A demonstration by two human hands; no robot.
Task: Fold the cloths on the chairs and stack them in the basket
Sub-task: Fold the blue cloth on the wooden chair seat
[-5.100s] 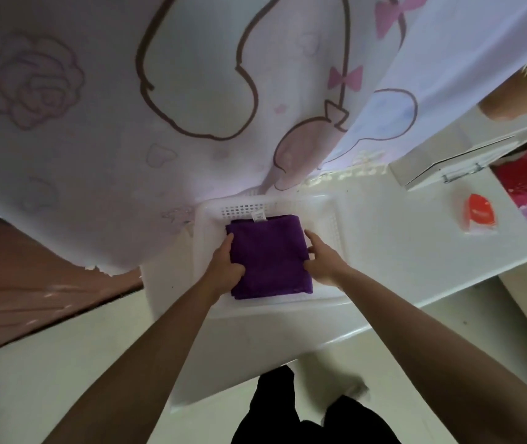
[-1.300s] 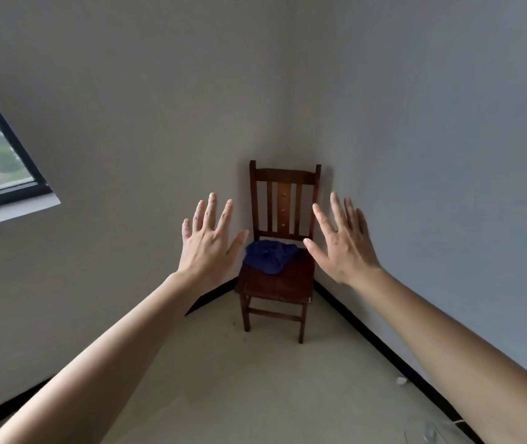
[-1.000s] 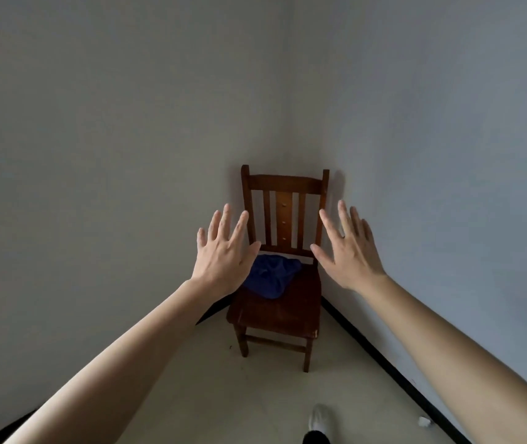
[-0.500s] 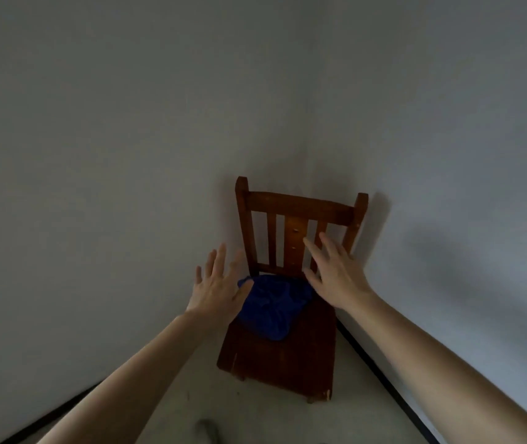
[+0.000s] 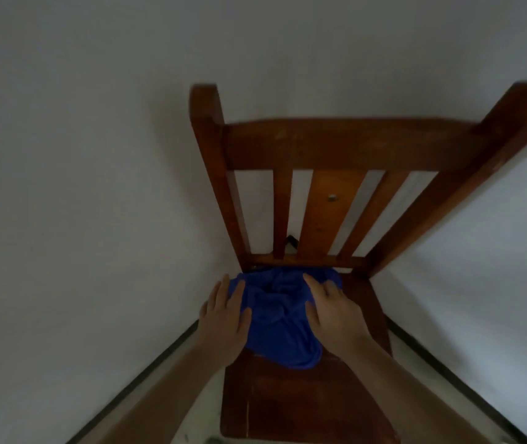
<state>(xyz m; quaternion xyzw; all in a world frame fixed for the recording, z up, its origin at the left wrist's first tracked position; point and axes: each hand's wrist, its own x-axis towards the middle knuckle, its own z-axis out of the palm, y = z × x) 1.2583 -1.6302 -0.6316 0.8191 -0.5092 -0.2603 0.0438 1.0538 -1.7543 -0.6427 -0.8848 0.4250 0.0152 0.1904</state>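
A crumpled blue cloth (image 5: pixel 283 318) lies in a loose heap on the seat of a wooden chair (image 5: pixel 304 402) set into the corner of the room, bunched toward the back of the seat just under the slats. Both hands are down on it — the left hand (image 5: pixel 223 318) flat along its left edge, the right hand (image 5: pixel 332 312) laid over its right side, with the bulk of the cloth showing between them. Neither grip is clenched: the fingers of both hands are spread and extended, resting on or against the fabric, and nothing is pinched or lifted yet. Judging by how it lies, this cloth is wholly unfolded, so the work on it has barely begun — it has yet to be gathered, straightened, folded and carried off. The basket is nowhere in view, so how many cloths are already stacked there cannot be told from here, nor whether other chairs hold more. The bare front half of the seat, nearer than the hands, looks to offer room for folding.
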